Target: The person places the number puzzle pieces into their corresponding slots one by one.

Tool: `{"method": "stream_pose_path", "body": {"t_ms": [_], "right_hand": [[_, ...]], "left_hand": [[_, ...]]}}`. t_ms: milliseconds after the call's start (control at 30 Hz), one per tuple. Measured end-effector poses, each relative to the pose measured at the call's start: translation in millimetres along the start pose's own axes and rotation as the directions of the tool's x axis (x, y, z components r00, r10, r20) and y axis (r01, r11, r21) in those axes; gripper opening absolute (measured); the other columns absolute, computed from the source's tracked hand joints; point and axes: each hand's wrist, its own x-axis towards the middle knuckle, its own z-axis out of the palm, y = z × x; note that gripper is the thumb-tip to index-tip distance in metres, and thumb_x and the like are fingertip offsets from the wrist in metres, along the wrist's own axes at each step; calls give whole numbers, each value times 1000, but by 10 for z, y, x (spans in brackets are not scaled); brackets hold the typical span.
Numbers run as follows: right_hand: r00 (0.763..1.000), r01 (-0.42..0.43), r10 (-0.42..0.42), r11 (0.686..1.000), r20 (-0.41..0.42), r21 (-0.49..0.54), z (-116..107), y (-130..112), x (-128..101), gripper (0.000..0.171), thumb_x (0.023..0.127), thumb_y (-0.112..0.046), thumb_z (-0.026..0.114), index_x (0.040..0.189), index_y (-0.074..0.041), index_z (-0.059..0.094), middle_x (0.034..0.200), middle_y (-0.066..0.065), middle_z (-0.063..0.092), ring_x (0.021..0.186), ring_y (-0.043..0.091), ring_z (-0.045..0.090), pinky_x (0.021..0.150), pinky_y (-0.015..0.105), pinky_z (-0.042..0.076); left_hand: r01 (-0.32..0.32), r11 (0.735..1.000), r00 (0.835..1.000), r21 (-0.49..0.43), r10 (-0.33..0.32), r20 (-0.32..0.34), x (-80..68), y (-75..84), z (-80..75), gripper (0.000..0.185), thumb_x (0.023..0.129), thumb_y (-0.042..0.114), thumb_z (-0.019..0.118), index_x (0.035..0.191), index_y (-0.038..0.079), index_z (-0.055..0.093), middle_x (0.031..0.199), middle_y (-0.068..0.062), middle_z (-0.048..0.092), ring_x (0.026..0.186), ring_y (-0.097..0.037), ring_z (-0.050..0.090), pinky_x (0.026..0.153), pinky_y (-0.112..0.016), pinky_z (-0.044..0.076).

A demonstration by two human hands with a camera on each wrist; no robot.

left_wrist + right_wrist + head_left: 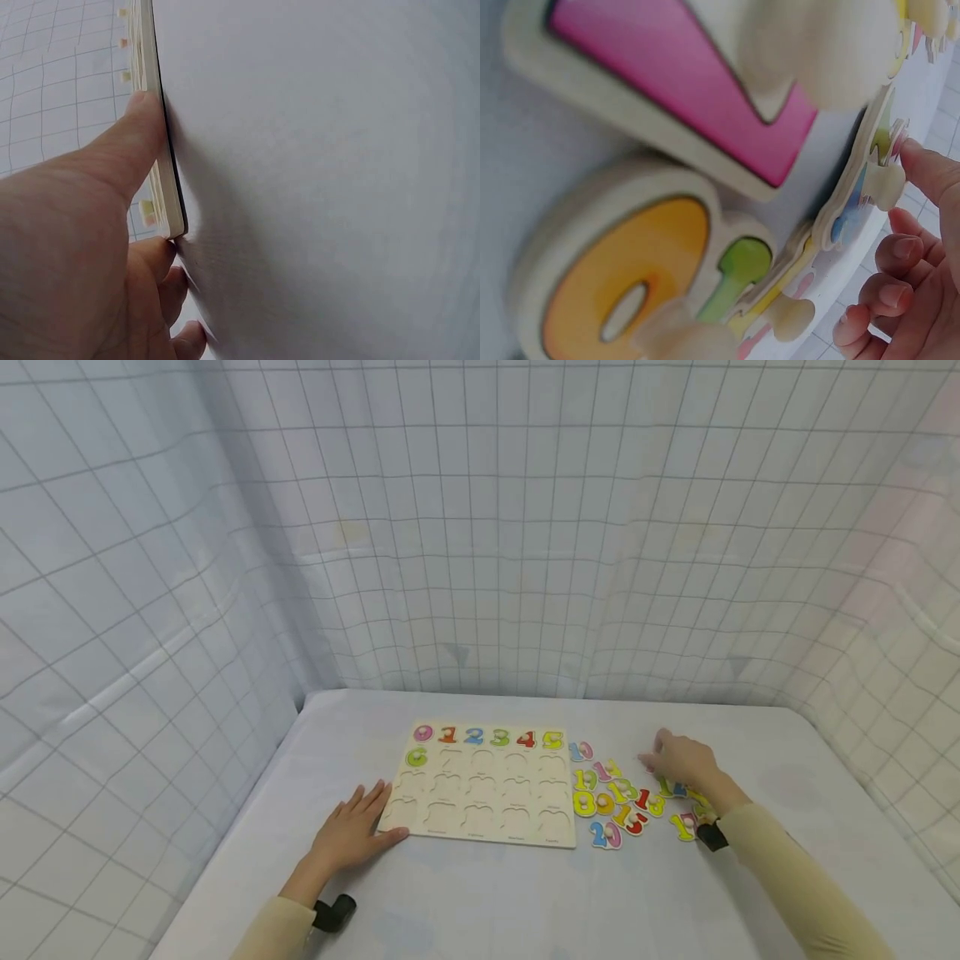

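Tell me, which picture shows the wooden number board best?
The head view: the whole puzzle board shows, with its top row of numbers filled. The left wrist view catches only its thin edge beside the left hand. The right wrist view shows none of it.

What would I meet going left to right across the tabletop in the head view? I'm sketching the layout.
Left hand → puzzle board → loose number pieces → right hand.

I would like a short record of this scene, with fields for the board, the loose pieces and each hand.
board: wooden number puzzle board, flat on the white table
placed pieces: 0 to 5 in top row, 6 below
loose pieces: pile of number pieces right of the board
left hand: fingers straight, resting at the board's near left corner
right hand: over the pile, grip unclear
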Motion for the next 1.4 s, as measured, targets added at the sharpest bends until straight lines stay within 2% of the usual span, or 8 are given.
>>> {"method": "stream_pose_path", "body": {"t_ms": [133,333,567,733,933,1100,1233,1400], "right_hand": [[1000,17,-17,1000,22,-12,-2,-30,-29,37,94,-43,57,92,-7,53,65,2,52,56,18,45,53,32,36],[998,57,-56,998,37,-22,-12,-71,-58,30,96,-37,56,91,-8,51,64,1,50,56,17,45,54,32,36],[996,88,-88,996,18,-14,-18,-64,-21,31,97,-38,53,89,-8,49,64,1,48,56,17,44,53,31,36],[997,82,-83,996,12,26,-29,-165,43,35,97,-41,51,90,-8,49,66,3,49,58,19,45,53,32,35],[997,68,-69,998,35,15,27,-429,181,37,96,-44,52,91,-7,50,70,5,51,62,21,47,55,32,36],[993,114,-114,993,15,10,74,-720,276,36,96,-44,52,89,-9,51,67,3,51,61,19,47,55,32,36],[990,142,-142,989,17,35,96,-980,329,35,96,-45,52,90,-11,50,62,0,53,51,16,47,50,29,36],[972,236,-235,971,-29,34,148,-1296,395,32,97,-43,53,89,-11,50,59,-1,48,47,12,40,45,26,31]], "left_hand": [[4,1000,1000,-8,-4,3,-6,-7,14,87,87,58,56,145,-2,33,149,-21,31,135,-48,20,104,-65,17],[1,1000,1000,-6,-1,0,5,-26,32,87,88,59,55,146,-2,32,149,-21,30,136,-48,19,104,-65,17],[2,1000,1000,-1,-2,1,16,-41,34,88,87,60,54,146,-2,32,149,-21,30,136,-47,19,104,-65,17],[5,1000,1000,5,-5,1,6,-30,23,88,87,61,54,146,-2,32,149,-21,30,136,-47,19,104,-65,17],[4,1000,1000,-2,-4,-3,-1,-5,5,88,87,59,55,145,-2,32,149,-21,30,135,-48,20,104,-65,17],[6,1000,1000,2,-6,-5,0,-3,2,86,88,57,56,145,-3,33,149,-21,31,136,-48,20,104,-65,17],[4,1000,1000,0,-4,0,2,-7,-1,86,88,57,56,145,-3,33,149,-22,31,135,-48,20,104,-65,17],[5,1000,1000,-4,-5,4,2,-6,4,87,87,58,56,146,-2,32,149,-21,30,135,-48,20,104,-65,17]]}}
